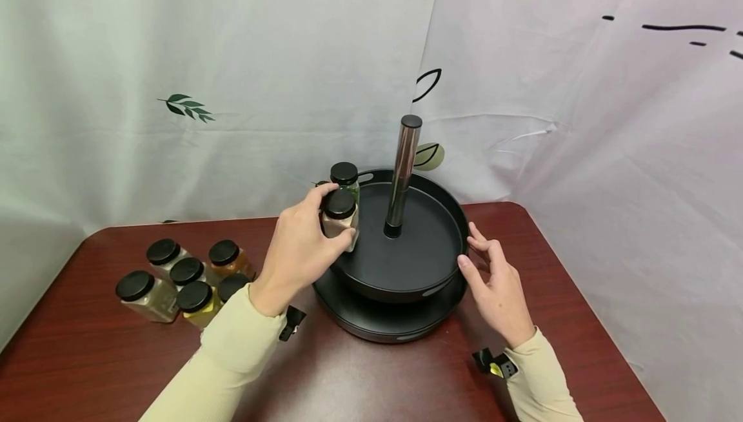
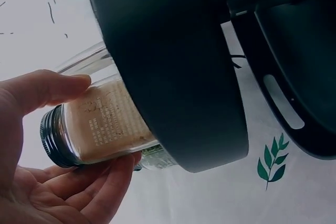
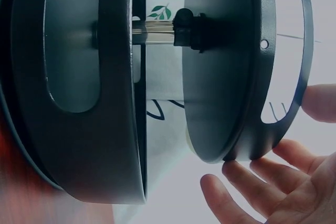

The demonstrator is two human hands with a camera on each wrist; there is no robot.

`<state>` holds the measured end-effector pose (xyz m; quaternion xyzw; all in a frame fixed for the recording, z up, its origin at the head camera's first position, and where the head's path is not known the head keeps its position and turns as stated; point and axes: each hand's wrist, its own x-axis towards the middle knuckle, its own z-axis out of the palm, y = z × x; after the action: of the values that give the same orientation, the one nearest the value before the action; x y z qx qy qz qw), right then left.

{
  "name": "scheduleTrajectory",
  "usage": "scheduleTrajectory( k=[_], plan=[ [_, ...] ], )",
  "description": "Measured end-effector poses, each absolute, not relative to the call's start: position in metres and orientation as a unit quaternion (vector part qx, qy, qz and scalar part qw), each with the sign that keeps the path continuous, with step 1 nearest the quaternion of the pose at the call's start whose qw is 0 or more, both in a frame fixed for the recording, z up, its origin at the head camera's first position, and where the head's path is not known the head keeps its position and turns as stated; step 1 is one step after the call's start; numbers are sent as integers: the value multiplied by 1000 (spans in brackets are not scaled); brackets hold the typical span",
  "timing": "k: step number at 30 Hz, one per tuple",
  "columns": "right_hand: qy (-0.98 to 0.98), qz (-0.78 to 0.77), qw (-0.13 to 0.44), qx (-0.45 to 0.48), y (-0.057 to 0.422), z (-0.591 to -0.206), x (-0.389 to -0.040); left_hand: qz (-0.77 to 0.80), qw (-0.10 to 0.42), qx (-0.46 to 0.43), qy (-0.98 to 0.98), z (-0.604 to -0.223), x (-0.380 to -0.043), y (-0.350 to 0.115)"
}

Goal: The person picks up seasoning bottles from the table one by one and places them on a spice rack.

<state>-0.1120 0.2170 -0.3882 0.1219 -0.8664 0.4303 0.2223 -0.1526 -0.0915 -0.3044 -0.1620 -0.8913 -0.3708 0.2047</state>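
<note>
My left hand (image 1: 298, 241) holds a spice jar (image 2: 107, 121) of beige powder with a black lid between thumb and fingers. It is upright at the left side of the upper tray (image 1: 426, 241) of a black two-tier rack; in the left wrist view the tray wall hides its lower end. Whether its base touches the tray I cannot tell. Right behind it stands a jar of green herbs (image 1: 346, 177). My right hand (image 1: 496, 293) grips the upper tray's right rim, thumb at the top edge and fingertips against the outer wall and underside.
On the table's left stand several black-lidded spice jars (image 1: 197, 296) in a cluster. The rack's lower tray (image 1: 383, 328) rests on the red-brown table (image 1: 348, 383), and a metal post (image 1: 403, 164) rises from the upper tray. A white patterned curtain (image 1: 261, 73) hangs behind.
</note>
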Motion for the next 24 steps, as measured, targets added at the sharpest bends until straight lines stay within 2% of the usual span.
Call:
scheduleTrajectory(
  k=[24],
  plan=[
    [-868,423,229,122,219,-387,-112,-363,197,-155,-897,-315,-154,-95]
  ],
)
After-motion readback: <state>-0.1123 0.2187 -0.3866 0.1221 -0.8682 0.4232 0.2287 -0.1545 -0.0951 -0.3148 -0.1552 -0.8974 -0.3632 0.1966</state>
